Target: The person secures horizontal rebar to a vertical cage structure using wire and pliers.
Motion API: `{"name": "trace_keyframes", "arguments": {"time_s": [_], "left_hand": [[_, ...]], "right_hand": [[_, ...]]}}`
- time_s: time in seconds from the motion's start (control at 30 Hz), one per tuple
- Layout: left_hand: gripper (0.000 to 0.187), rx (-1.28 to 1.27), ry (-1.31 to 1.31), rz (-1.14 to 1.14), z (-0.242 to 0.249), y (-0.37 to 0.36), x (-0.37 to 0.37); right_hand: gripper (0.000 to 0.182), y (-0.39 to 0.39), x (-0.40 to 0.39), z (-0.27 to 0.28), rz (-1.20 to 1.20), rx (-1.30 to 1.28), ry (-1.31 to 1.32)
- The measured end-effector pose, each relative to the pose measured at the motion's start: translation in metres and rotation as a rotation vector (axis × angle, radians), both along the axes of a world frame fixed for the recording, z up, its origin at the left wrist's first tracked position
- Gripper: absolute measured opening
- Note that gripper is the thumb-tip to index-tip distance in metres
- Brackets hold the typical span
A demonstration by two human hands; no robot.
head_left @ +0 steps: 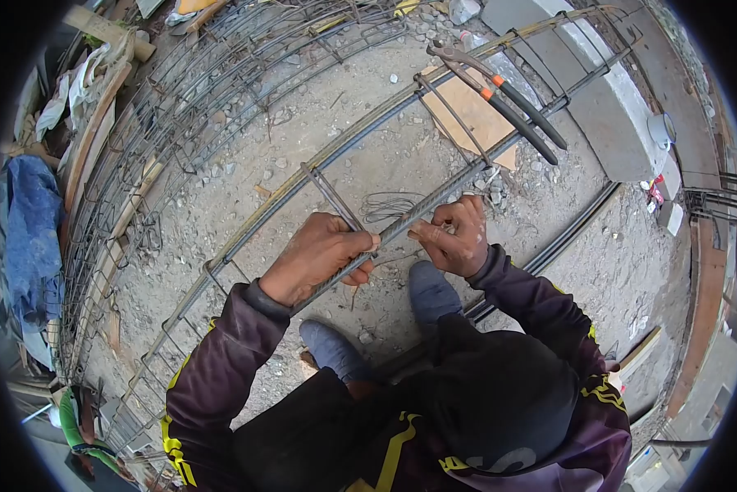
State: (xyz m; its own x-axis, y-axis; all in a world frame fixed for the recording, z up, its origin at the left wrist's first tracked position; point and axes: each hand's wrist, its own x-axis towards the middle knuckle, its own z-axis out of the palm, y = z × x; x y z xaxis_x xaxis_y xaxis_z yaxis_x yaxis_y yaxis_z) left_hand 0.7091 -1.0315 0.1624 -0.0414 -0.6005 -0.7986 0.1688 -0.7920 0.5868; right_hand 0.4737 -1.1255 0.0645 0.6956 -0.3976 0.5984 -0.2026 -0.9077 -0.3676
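My left hand (323, 254) is wrapped round the near ribbed bar of a long rebar cage (434, 199), its thumb on top beside a stirrup (333, 195). To the right along the same bar, my right hand (458, 238) has its fingers bent together in a pinch at the bar's near side; whatever lies between the fingertips is too small to make out. Pincers with black and orange handles (508, 102) rest across the cage farther right. A loose coil of thin wire (387, 207) lies on the ground just beyond the bar, between my hands.
More rebar cages (245, 74) curve across the upper left. A brown board piece (467, 115) lies under the pincers. Concrete slabs (610, 123) are at the upper right. Loose bars (577, 225) lie near my right arm. Blue cloth (34, 238) and a person's green sleeve (71, 418) show at left.
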Motion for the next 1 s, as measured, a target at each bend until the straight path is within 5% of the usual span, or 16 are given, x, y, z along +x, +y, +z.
{"name": "trace_keyframes", "arguments": {"time_s": [0.53, 0.67, 0.77, 0.8, 0.9, 1.0], "left_hand": [[0.036, -0.013, 0.0, -0.003, 0.001, 0.001, 0.0], [0.041, -0.038, -0.016, -0.01, 0.003, 0.007, 0.001], [0.045, -0.032, -0.021, -0.035, 0.004, 0.008, 0.002], [0.045, -0.039, -0.003, -0.025, 0.004, 0.01, 0.003], [0.043, -0.075, 0.073, -0.001, 0.002, 0.015, 0.005], [0.041, -0.117, 0.158, 0.04, -0.007, 0.024, 0.006]], "right_hand": [[0.015, 0.007, 0.009, 0.047, 0.29, 0.081, -0.017], [0.026, 0.03, 0.012, 0.049, 0.26, 0.476, 0.028], [0.024, 0.047, 0.004, 0.049, 0.032, 1.458, 0.087], [0.026, 0.048, 0.005, 0.049, 0.079, 1.552, 0.006], [0.031, 0.048, 0.003, 0.04, 0.101, 1.397, 0.081], [0.033, 0.047, 0.016, 0.012, 0.179, 0.976, -0.017]]}}
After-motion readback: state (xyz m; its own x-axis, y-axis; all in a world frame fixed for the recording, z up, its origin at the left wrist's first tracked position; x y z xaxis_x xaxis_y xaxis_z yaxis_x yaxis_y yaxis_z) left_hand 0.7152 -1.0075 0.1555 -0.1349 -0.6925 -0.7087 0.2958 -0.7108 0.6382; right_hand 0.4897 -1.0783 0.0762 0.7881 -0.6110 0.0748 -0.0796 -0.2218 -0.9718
